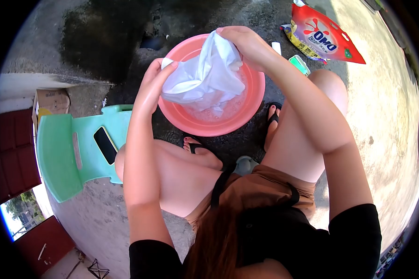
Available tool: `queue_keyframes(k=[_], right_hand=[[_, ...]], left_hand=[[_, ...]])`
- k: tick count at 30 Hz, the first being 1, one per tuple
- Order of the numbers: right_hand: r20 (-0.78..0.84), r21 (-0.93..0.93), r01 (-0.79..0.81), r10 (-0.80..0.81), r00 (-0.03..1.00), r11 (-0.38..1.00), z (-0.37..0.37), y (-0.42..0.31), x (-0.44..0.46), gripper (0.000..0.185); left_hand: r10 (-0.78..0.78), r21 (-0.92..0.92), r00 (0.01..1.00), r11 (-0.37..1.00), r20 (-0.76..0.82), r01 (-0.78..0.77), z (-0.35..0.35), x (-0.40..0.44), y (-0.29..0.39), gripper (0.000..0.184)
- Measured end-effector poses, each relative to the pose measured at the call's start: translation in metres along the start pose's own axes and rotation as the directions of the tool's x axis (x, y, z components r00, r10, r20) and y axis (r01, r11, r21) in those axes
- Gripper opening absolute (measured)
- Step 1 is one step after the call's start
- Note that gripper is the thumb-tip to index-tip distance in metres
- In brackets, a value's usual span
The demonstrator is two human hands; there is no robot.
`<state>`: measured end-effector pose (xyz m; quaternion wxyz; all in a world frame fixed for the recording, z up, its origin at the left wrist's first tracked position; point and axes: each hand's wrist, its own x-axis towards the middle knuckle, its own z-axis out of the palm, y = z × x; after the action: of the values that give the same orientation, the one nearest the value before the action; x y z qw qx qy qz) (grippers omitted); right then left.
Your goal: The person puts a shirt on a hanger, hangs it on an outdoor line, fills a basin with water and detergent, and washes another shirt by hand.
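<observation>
A wet white cloth (202,76) hangs between my two hands over a round pink basin (237,122). My left hand (156,81) is closed on the cloth's left edge, the thumb lying on top. At the cloth's upper right corner, my right hand (246,44) pinches the fabric near the basin's far rim. Sudsy water (212,113) shows in the basin below the cloth. The lower part of the cloth reaches down to the suds; whether it dips into the water is hard to tell.
A green plastic chair (56,149) with a phone (105,145) on it stands at the left. Right of the basin lie a red OMO bag (328,39) and a green-and-white brush-like item (299,65). A cardboard box (52,101) is behind the chair.
</observation>
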<state>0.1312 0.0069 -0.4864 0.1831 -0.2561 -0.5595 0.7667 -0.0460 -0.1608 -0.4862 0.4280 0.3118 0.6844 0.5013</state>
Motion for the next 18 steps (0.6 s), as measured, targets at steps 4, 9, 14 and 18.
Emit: queue_keyframes(k=[4, 9, 14, 18], right_hand=[[0.173, 0.1, -0.035, 0.018, 0.985, 0.994, 0.006, 0.002, 0.0, 0.026], [0.224, 0.064, -0.013, -0.002, 0.975, 0.998, 0.004, 0.009, 0.007, 0.025], [0.187, -0.228, 0.021, 0.022, 0.982, 0.973, 0.002, 0.003, 0.003, 0.039], [0.318, -0.62, 0.178, 0.037, 0.947, 0.764, 0.003, 0.025, 0.006, 0.059]], left_hand=[[0.021, 0.306, 0.982, 0.949, 0.187, -0.078, 0.029, 0.008, -0.022, 0.056], [-0.067, 0.377, 0.981, 0.926, 0.181, -0.006, 0.032, 0.014, -0.013, 0.033], [0.036, -0.149, 0.996, 0.988, -0.078, -0.048, 0.016, 0.01, -0.001, 0.031], [0.028, -0.368, 0.984, 0.925, -0.175, -0.092, 0.011, 0.002, 0.014, 0.029]])
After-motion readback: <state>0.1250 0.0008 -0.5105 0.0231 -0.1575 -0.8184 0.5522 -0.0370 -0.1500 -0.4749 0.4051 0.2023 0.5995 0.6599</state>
